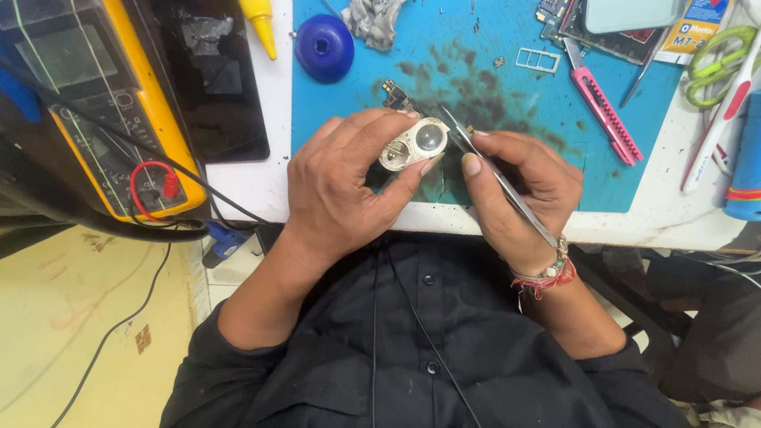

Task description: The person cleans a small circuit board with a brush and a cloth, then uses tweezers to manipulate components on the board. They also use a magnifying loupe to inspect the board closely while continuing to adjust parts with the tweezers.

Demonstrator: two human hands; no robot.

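Head view: your left hand [341, 186] pinches a small pale camera-lens module [414, 144] between thumb and fingertips, held just above the near edge of the blue work mat [634, 170]. Your right hand [519, 190] is closed around metal tweezers [495, 178], whose tips meet the module's right side. The step in hand appears to be picking at or prying a part on the module. The next move calls for a steady left grip and light, fine pressure at the tweezer tips, since the part is small and could slip (the exact contact point is too small to make out).

Behind the module, a small circuit board [394, 95] lies on the stained mat, close enough to be knocked. A blue round cap [325, 47] sits farther back, a pink utility knife [606, 115] and green scissors [717, 63] to the right. A yellow multimeter [151, 103] stands on the left of the desk [261, 182], well apart; its leads trail off the edge.
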